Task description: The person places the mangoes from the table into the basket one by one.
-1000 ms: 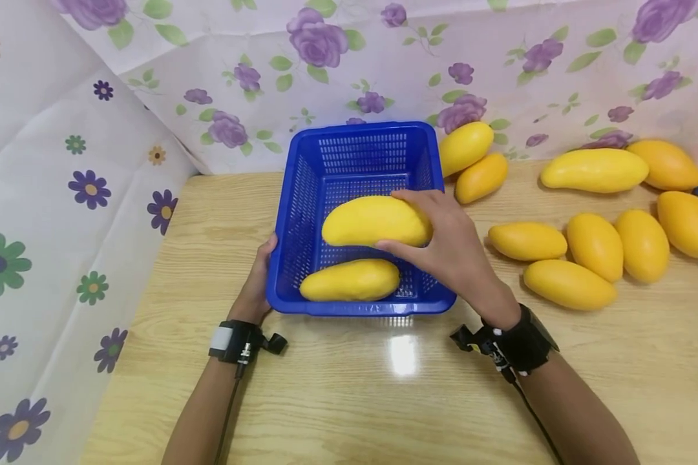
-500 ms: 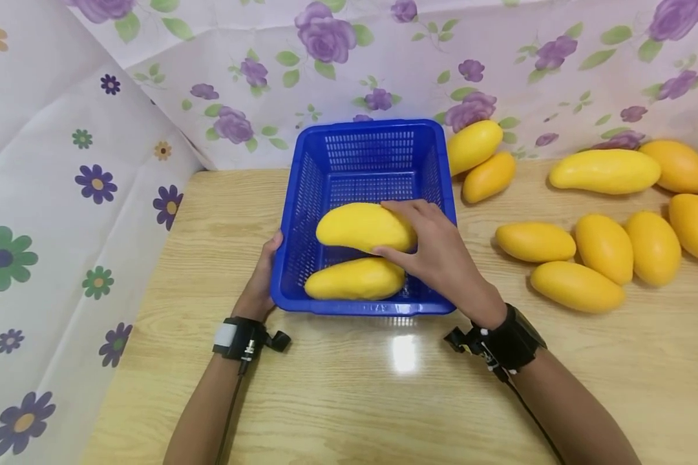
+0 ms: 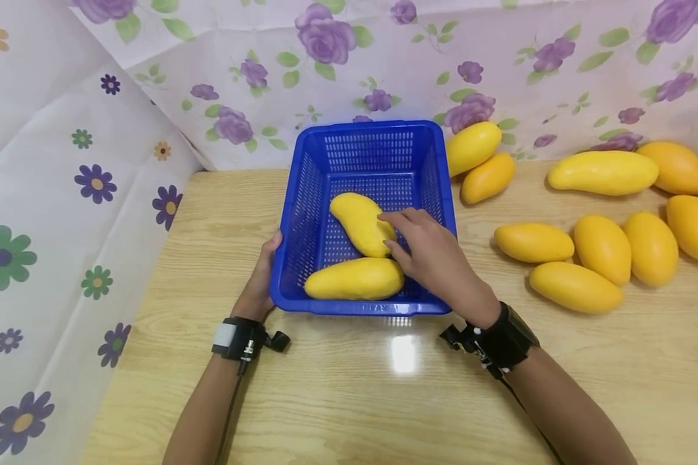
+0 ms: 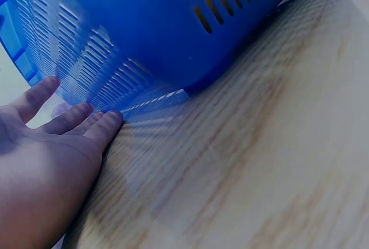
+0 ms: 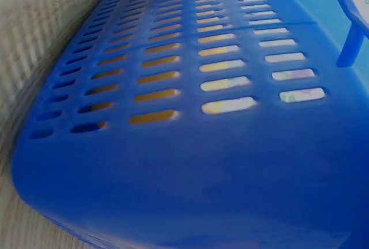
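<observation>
A person's right hand (image 3: 433, 258) bends over a yellow mango (image 3: 355, 223) lying aslant inside a blue basket (image 3: 360, 309), thumb and fingertips slightly apart at its right end, any grip unclear; a 2nd mango (image 3: 355, 279) lies nearer; the left hand (image 3: 260, 278), fingers extended, touches the basket's side; 9 more mangoes (image 3: 603, 248) sit rightward on the surface (image 3: 337, 387).

Head view looks down into the basket (image 3: 360, 308), which both wrist views face up close.
</observation>
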Demonstrator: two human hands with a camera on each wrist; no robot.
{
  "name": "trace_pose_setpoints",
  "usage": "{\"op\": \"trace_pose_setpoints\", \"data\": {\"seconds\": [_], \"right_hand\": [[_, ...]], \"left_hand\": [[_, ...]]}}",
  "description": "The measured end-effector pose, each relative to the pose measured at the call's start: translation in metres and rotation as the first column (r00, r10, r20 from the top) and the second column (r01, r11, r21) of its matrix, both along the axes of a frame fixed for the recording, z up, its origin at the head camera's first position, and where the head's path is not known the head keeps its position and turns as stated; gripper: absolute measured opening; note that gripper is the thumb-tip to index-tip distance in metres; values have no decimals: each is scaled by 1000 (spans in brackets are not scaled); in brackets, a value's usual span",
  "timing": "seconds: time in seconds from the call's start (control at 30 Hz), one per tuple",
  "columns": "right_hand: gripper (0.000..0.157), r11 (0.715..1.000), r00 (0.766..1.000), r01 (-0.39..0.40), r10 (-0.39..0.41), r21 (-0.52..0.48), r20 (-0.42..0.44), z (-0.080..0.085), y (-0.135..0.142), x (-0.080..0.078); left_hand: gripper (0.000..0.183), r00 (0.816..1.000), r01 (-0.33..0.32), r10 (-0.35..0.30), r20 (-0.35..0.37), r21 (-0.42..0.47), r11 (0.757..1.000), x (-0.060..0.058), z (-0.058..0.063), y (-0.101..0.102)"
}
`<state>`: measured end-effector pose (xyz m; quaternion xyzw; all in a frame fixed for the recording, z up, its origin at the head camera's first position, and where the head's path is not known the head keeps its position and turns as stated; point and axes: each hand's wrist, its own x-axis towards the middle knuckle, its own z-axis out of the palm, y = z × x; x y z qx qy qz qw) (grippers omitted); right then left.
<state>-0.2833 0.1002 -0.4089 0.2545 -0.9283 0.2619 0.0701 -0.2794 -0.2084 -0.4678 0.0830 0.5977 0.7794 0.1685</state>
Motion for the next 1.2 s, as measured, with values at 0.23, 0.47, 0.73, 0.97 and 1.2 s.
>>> {"op": "trace_pose_setpoints", "data": {"seconds": [0.23, 0.47, 0.73, 0.97, 1.2], "right_hand": [[48, 1000, 1000, 7, -8, 11, 26, 1, 1, 0], [56, 999, 997, 3, -7, 54, 71, 6, 0, -1], [59, 998, 990, -28, 20, 53, 139, 11, 2, -2], [59, 998, 987, -58, 53, 28, 154, 13, 3, -2], [60, 997, 989, -71, 71, 2, 128, 17, 6, -1]], "left_hand": [[69, 1000, 11, -11, -3, 2, 1000, -1, -1, 1], [66, 1000, 25, -25, -20, 17, 1000, 2, 2, 3], [69, 1000, -9, 9, 5, -9, 1000, 2, 2, 3], [68, 1000, -4, 4, -3, -10, 1000, 2, 1, 2], [66, 1000, 5, -5, -14, 0, 1000, 2, 3, 2]]}}
